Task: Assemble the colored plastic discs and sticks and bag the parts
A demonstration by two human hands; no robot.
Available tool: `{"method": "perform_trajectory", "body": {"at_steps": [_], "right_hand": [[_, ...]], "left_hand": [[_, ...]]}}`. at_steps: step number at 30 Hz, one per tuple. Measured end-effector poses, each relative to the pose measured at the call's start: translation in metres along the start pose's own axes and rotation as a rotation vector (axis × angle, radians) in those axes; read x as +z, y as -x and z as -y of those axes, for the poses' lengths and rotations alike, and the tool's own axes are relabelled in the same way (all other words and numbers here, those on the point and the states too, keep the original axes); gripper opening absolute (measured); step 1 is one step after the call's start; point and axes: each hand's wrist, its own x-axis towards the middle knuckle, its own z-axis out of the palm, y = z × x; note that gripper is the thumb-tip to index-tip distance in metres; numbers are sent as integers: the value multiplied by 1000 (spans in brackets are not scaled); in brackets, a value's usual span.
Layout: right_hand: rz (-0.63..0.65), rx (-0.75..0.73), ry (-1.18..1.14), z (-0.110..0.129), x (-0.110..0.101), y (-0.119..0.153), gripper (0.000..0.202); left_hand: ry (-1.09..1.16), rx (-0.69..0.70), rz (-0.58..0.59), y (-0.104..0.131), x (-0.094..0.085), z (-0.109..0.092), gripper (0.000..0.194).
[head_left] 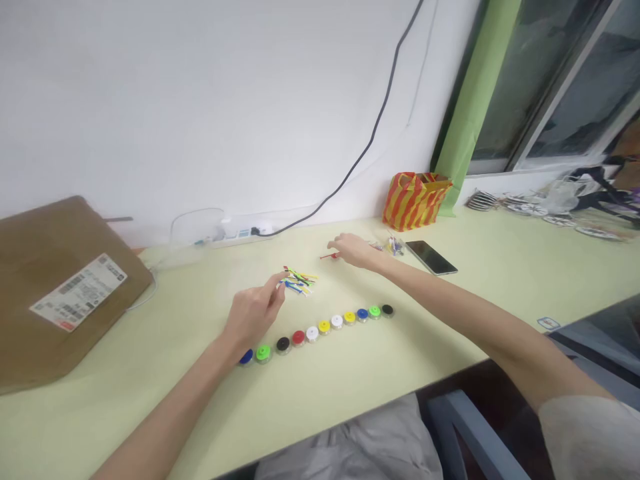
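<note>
Eleven small round pieces, each with a coloured top, form a slanting row across the pale table in front of me. From left to right I count blue, green, black, red, white, yellow, white, yellow, blue, green and black; the blue one at the left end is partly hidden by my wrist. Beyond the row lies a loose heap of thin coloured sticks, with yellow, green, blue, white, red and black among them. My left hand is at the near left edge of this heap, thumb and index finger close to the sticks, the other fingers curled in. I cannot tell whether I have one pinched there. My right hand is farther back and to the right of the heap, palm down with the fingers bent. A red stick sticks out leftward from beneath those fingers, and I cannot tell whether they grip it or only hang over it. Just right of that hand is a clear packet of small parts, with a dark-screened phone beside it. A red-and-yellow striped bag stands behind them, near the wall.
</note>
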Motion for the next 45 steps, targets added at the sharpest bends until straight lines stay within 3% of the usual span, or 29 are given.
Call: {"method": "perform_trajectory", "body": {"at_steps": [3, 6, 10, 13, 16, 19, 25, 29, 35, 37, 42, 45], "right_hand": [[48, 0, 87, 16, 9, -11, 22], [8, -15, 41, 29, 4, -7, 20], [-253, 0, -437, 58, -16, 11, 11], [-368, -102, -851, 92, -25, 28, 6], [-374, -152, -1095, 120, -25, 42, 10], [-327, -129, -1276, 133, -19, 50, 13], [-224, -61, -1462, 133, -12, 60, 17], [-157, -39, -1549, 131, -12, 63, 22], [-38, -190, -1666, 128, -14, 65, 27], [-70, -161, -1639, 126, -11, 63, 28], [-271, 121, -1487, 110, 9, 50, 31], [-232, 176, -1467, 98, 16, 41, 39]], "left_hand": [[-13, 10, -15, 1, 2, 2, 39], [-15, 24, -26, 2, 3, 1, 37], [68, 28, -50, 1, 3, -6, 35], [135, 44, -67, 0, 2, -12, 35], [201, 19, -64, 0, 1, -14, 29], [245, 0, -38, 1, 2, -14, 26], [245, 92, 67, 1, 14, -12, 22], [249, 142, 62, 1, 15, -8, 19], [204, 153, 55, -1, 5, 3, 22], [195, 130, 61, -2, 4, 8, 21], [204, 95, 31, -3, 6, 8, 26], [186, 126, 37, -2, 10, 3, 31]]}}
